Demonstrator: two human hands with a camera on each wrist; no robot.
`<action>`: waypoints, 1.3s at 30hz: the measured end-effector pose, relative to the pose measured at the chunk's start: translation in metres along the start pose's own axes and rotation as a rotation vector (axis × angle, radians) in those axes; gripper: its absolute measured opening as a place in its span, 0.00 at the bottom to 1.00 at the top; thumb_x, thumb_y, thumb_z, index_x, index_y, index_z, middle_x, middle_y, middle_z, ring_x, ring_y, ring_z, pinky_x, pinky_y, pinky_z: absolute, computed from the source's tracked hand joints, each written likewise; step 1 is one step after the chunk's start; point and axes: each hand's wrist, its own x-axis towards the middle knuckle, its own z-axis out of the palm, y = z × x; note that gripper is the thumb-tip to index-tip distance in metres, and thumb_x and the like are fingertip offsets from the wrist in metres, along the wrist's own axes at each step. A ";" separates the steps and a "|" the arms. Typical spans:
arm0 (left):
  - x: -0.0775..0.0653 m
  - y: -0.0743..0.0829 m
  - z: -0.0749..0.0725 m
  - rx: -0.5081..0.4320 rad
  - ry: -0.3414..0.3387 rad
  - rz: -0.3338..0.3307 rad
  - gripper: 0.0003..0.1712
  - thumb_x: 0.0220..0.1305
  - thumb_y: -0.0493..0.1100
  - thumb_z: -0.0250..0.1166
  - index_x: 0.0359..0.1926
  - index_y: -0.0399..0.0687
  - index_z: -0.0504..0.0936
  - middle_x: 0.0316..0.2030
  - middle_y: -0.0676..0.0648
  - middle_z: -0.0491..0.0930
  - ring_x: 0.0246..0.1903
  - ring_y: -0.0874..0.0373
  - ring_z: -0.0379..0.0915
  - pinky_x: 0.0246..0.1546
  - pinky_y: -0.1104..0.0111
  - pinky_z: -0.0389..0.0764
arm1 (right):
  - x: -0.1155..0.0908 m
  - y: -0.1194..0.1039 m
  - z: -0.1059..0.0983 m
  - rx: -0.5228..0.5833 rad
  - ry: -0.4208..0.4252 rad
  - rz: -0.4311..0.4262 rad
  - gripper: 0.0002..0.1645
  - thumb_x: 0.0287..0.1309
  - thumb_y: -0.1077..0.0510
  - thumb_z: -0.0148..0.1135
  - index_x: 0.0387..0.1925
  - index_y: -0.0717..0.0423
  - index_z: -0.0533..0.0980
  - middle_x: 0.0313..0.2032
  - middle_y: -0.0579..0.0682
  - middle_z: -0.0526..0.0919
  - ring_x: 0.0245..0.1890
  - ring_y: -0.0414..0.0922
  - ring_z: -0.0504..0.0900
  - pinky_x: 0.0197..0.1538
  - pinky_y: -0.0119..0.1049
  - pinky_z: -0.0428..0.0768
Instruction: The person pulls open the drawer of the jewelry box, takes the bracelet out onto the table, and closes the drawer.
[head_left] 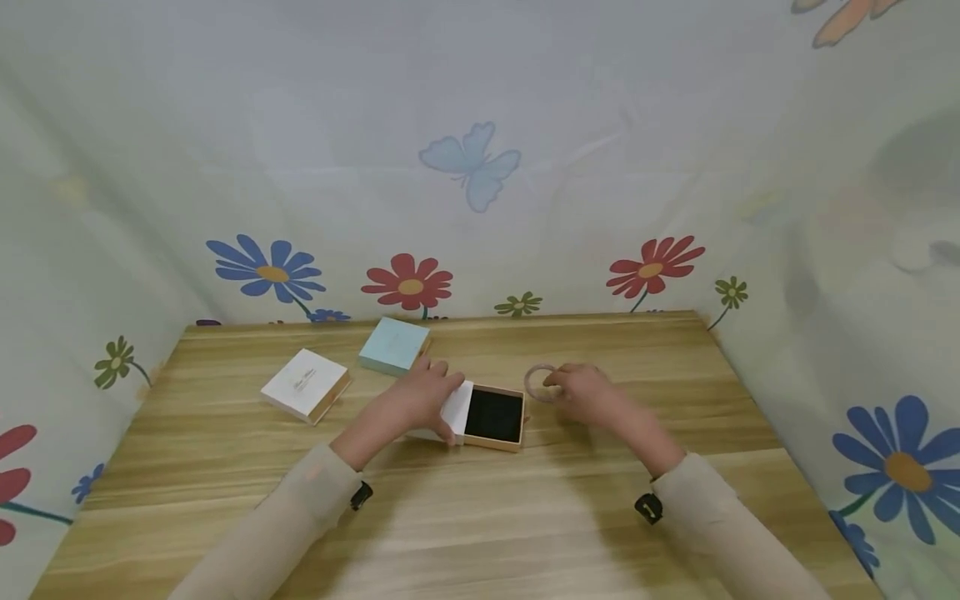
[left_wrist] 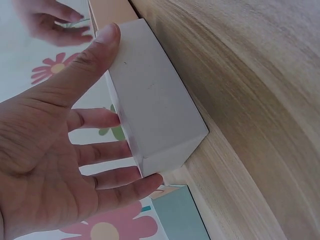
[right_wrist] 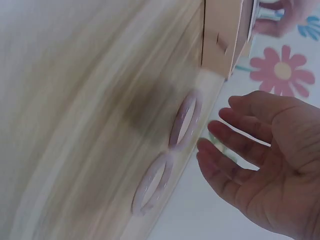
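A pale backdrop (head_left: 300, 167) printed with flowers and butterflies rises behind a wood-grain table (head_left: 510, 533). On the table's left half lie a white box (head_left: 305, 382) and, farther back, a pale blue box (head_left: 393, 344). Nearer the middle, a white cover (head_left: 456, 408) has its orange-tan drawer (right_wrist: 220, 30) standing out to the right, black lining (head_left: 495, 415) exposed; together their long axis runs left to right. The left hand (head_left: 420, 400) grips the cover, thumb on the near side. The right hand (head_left: 585, 392) is loosely curved with a moderate gap between thumb and fingers, apparently holding nothing. Smallest are the pale rings, just right of the drawer's end, so the right hand is much the nearer. The head view clearly shows only one; the right wrist view shows two, an upper ring (right_wrist: 181, 115) and a lower ring (right_wrist: 146, 183), seemingly touching end to end, fingertips apart from both
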 end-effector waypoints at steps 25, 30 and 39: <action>0.001 0.002 0.008 -0.013 0.005 -0.007 0.56 0.38 0.67 0.83 0.66 0.49 0.73 0.54 0.42 0.74 0.52 0.45 0.61 0.55 0.55 0.70 | -0.005 -0.024 0.031 0.248 -0.100 -0.030 0.03 0.64 0.62 0.66 0.38 0.56 0.84 0.30 0.43 0.84 0.29 0.34 0.75 0.36 0.33 0.77; 0.000 -0.004 0.009 -0.010 0.013 -0.016 0.55 0.39 0.68 0.82 0.66 0.50 0.73 0.54 0.43 0.74 0.53 0.45 0.61 0.55 0.56 0.72 | -0.002 -0.026 0.029 0.269 -0.078 -0.061 0.03 0.64 0.62 0.66 0.37 0.58 0.83 0.29 0.43 0.83 0.28 0.34 0.75 0.34 0.31 0.76; 0.000 -0.005 0.007 -0.039 -0.001 -0.014 0.55 0.40 0.67 0.82 0.67 0.49 0.73 0.56 0.42 0.73 0.56 0.43 0.61 0.56 0.54 0.73 | -0.001 -0.027 0.035 0.213 0.010 -0.088 0.05 0.64 0.66 0.63 0.33 0.57 0.83 0.25 0.43 0.81 0.23 0.33 0.70 0.31 0.29 0.72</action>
